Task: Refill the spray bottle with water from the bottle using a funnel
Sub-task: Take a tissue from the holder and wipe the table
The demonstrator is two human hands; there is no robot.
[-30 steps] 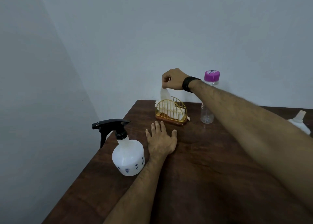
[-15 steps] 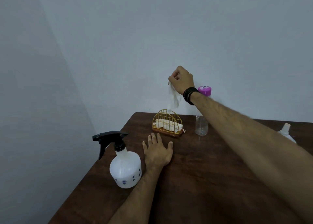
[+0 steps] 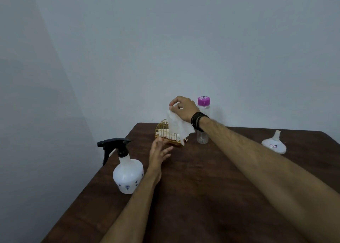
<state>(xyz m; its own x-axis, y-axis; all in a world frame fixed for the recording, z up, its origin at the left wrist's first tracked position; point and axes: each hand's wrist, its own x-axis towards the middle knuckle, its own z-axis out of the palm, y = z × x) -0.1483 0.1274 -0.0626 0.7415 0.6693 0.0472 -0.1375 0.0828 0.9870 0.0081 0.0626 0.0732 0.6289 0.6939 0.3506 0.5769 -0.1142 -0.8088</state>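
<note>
My right hand pinches a soft white tissue above the gold wire holder; my left hand reaches, fingers straight.

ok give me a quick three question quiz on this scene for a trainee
1. True or false: the spray bottle has its black trigger head screwed on.
2. What does the right hand pinch? A) the funnel B) a white tissue C) the purple cap
3. Which side of the table is the white funnel on, seen from the camera?

Key
1. True.
2. B: the tissue hangs over the gold wire holder; the left hand reaches toward it, fingers straight.
3. The right, mouth down, beyond the water bottle.
</note>
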